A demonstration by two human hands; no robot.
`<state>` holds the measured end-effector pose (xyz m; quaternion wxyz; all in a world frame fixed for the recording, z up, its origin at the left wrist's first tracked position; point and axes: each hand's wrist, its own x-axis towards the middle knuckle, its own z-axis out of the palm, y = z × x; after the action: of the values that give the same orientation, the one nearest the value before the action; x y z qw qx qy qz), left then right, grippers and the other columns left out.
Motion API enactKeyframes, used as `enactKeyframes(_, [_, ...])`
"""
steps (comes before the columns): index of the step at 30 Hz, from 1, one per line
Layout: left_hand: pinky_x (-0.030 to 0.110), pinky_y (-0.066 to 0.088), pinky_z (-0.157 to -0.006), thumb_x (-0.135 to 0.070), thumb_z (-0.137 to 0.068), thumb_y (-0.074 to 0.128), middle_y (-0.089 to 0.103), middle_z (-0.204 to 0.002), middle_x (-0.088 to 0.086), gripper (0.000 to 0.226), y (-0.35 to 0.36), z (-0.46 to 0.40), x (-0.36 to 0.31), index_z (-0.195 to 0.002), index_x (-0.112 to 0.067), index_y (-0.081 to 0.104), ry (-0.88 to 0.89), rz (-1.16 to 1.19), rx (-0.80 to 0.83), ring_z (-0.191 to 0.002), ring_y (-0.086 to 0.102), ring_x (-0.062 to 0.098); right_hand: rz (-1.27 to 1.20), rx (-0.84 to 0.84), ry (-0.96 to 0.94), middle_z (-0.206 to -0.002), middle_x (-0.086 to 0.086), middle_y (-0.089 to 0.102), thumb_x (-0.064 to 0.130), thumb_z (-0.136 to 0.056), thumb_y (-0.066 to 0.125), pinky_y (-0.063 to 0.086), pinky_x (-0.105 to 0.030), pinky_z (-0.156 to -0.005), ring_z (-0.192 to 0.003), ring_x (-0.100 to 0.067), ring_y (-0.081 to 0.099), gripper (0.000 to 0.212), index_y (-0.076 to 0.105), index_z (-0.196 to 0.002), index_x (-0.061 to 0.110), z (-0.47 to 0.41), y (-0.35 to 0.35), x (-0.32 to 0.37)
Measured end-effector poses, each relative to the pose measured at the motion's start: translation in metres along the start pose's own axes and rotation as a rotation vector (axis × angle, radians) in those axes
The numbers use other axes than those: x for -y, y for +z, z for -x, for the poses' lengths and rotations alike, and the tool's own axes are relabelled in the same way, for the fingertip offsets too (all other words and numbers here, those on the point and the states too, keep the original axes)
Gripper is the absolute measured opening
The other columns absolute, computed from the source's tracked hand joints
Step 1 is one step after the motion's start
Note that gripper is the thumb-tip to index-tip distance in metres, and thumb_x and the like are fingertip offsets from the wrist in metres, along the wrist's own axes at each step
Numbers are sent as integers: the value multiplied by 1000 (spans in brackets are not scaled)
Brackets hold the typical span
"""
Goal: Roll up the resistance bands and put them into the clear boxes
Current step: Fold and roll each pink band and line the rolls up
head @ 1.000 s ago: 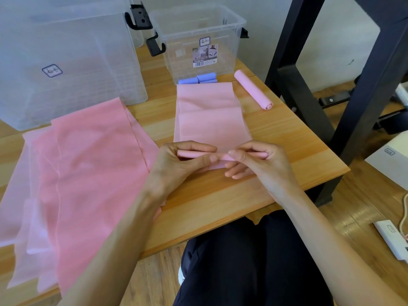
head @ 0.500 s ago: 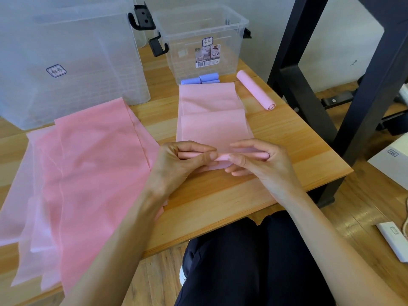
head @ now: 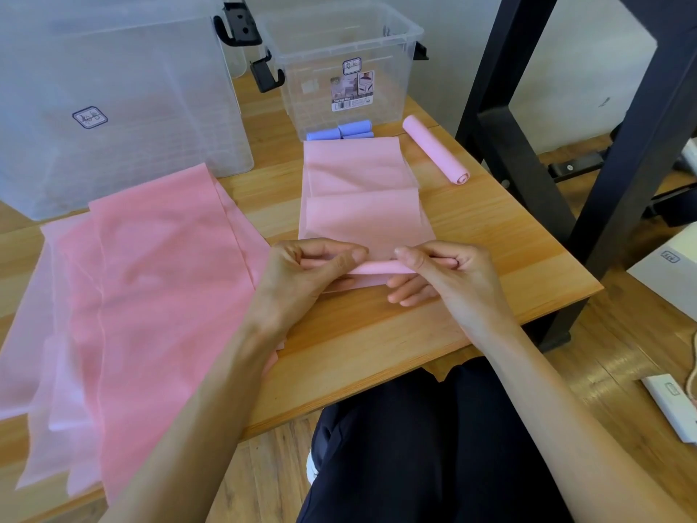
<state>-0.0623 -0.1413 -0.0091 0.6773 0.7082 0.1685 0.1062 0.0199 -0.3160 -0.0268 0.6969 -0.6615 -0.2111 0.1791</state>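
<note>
The pale pink band (head: 362, 205) is lying flat on the wooden table (head: 490, 258), its long axis running straight away from the person toward the small clear box (head: 339, 69). Its near end is already turning into a thin roll (head: 377, 266) whose axis is lying crosswise, left to right, at a right angle to the band's length. That relation is what the coming move is depending on: the roll has to travel away from the body, up the flat length, staying square to the edges so it is not coning.

The left hand (head: 301, 281) is pinching the left end of the roll between thumb and curled fingers; the right hand (head: 449, 277) is pinching the right end the same way, its lower fingers resting on the table under the roll. Both hands are sitting level with each other, neither nearer the flat length, which suggests an even push from both.

Beyond the band's far end, blue rolls (head: 339, 131) are lying inside the small box at its front wall. A finished pink roll (head: 435, 154) is lying on the table just right of the band, still outside the box. A pile of darker pink bands (head: 151, 288) is waiting to the left, in front of the large clear box (head: 113, 100).
</note>
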Motion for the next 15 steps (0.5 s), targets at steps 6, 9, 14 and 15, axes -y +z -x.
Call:
enactKeyframes(6, [20, 57, -71, -26, -78, 75, 77, -81, 0, 12, -1, 0, 1, -87, -19, 78, 7, -8, 1, -77, 72, 10, 23, 47, -16, -79, -14, 75, 12, -89, 69, 61, -31, -58, -66, -30, 73, 13, 74, -98, 4, 1, 0, 1])
enactKeyframes(9, [19, 57, -75, -20, -78, 77, 77, -83, 0, 9, -1, 1, 1, -86, -19, 78, 23, -48, 24, -80, 73, 10, 25, 16, 5, -74, -14, 74, 19, -90, 68, 60, -32, -56, -63, -30, 73, 14, 73, -94, 6, 0, -1, 0])
enactKeyframes(14, [23, 60, -75, -18, -80, 75, 77, -82, 7, 7, -1, 0, 2, -86, -15, 77, -25, 49, 11, -81, 75, 16, 25, 58, -29, -82, -12, 76, 11, -85, 71, 61, -31, -61, -69, -29, 74, 15, 72, -99, 6, 1, 0, 1])
enactKeyframes(15, [22, 59, -76, -20, -79, 76, 78, -83, 4, 8, -1, 0, 2, -86, -17, 78, -10, 15, 12, -82, 74, 13, 23, 42, -26, -79, -13, 75, 13, -87, 70, 61, -31, -59, -66, -30, 73, 12, 72, -96, 5, 2, -1, 1])
